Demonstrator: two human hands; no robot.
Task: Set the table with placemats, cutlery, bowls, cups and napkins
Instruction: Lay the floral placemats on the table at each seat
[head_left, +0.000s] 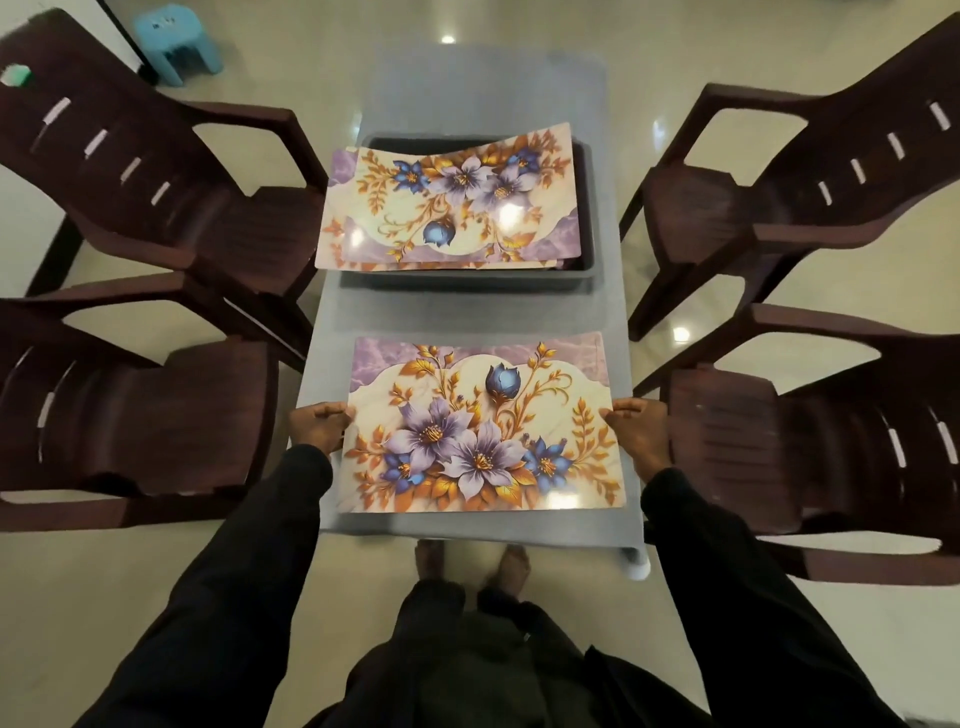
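While the left grip (319, 423) pinches one short edge, the placemat (480, 431) stretches long-axis across to the right grip (641, 428) pinching the other, so both are equally near. It's over the close end of the worktop (332, 322). Past the grips: spare stack (452, 200) on a bin (467, 283), well apart, and chairs (156, 415) sit outside each grip, not blocking imo.

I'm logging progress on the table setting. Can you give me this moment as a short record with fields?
left hand: grips the left edge of the near placemat
right hand: grips its right edge
near placemat: flat over the near end of the table; cannot tell if fully down
spare placemats: stacked on the grey tub at the far end
seating: four brown chairs, two per side
cutlery, bowls, cups, napkins: none in view
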